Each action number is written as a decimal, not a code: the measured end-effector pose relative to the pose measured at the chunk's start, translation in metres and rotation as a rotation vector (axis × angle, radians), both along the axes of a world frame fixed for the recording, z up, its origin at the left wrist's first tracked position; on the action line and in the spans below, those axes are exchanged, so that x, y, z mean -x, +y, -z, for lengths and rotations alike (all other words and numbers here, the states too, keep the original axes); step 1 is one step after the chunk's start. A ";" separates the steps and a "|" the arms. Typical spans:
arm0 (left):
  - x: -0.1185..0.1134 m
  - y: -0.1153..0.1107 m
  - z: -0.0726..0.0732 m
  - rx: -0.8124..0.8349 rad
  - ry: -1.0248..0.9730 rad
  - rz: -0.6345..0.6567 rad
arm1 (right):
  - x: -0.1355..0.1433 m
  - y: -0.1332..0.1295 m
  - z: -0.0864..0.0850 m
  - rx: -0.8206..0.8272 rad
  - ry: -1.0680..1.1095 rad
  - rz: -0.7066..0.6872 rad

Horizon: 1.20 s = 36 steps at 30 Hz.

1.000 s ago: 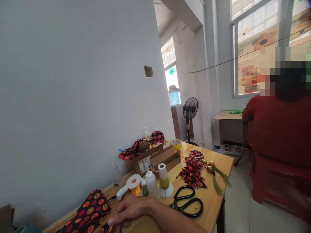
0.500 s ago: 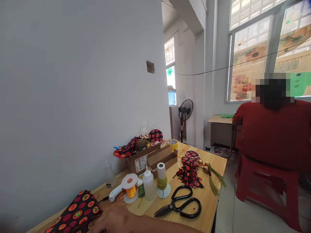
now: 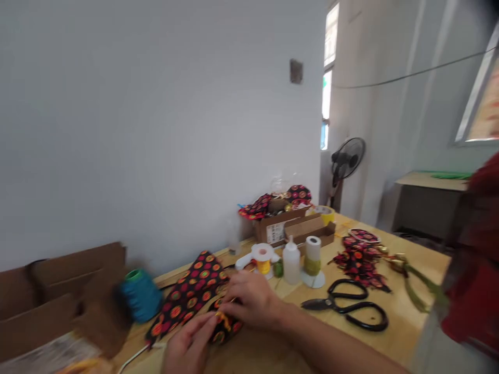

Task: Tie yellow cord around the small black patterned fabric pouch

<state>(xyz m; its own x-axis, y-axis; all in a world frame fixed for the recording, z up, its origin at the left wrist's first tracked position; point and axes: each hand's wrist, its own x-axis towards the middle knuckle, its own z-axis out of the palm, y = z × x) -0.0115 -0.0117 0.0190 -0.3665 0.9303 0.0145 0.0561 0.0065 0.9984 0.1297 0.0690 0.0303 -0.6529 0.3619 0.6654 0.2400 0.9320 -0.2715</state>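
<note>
Holds a small cloth piece (image 3: pixel 228 330), black with red and orange rounds, low in the view just above the wooden table (image 3: pixel 401 332). Closes thumb and finger of the left hand (image 3: pixel 189 345) narrowly on its edge; curls the fingers of the right hand (image 3: pixel 249 298) over its upper side, by a knotted yellow-orange cord (image 3: pixel 223 318). Has a larger, flat, matching cloth (image 3: pixel 195 288) just behind.

Shows ridged thread on a blue cone (image 3: pixel 142 296) to the left, near torn-looking brown cardboard (image 3: pixel 97 291). Behind the right hand, shows an orange thread spool (image 3: pixel 263 257), a translucent nozzle bottle (image 3: pixel 291 262) and a green thread spool (image 3: pixel 312 262). Farther right, shows black-handled scissors (image 3: pixel 346 304), blades parted slightly, and ragged cloth pieces (image 3: pixel 360 257) with golden bells (image 3: pixel 397 261) and green tassels (image 3: pixel 423 283). Sets boxes (image 3: pixel 280 228) near a smooth pale wall (image 3: pixel 156 130), with a standing fan (image 3: pixel 348 158) beyond.

Cuts off the person in red (image 3: pixel 479 259) at the right edge. Blurs the fingertips; cannot tell whether either hand grips the cord itself. Hides part of the small cloth piece under the right hand.
</note>
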 end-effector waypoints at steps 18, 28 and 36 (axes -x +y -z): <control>-0.009 -0.006 0.003 0.007 -0.097 -0.014 | -0.001 -0.002 0.005 0.383 0.079 0.083; -0.015 -0.005 0.006 -0.040 -0.203 -0.078 | -0.004 -0.004 0.003 0.427 0.056 -0.003; -0.002 0.000 0.010 0.005 -0.195 0.049 | -0.001 -0.002 0.006 0.410 0.124 0.008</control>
<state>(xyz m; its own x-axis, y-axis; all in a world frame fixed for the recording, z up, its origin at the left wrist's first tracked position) -0.0093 -0.0114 0.0086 -0.3160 0.9471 -0.0570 -0.1382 0.0134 0.9903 0.1310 0.0667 0.0242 -0.5730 0.6175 0.5389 0.1886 0.7392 -0.6465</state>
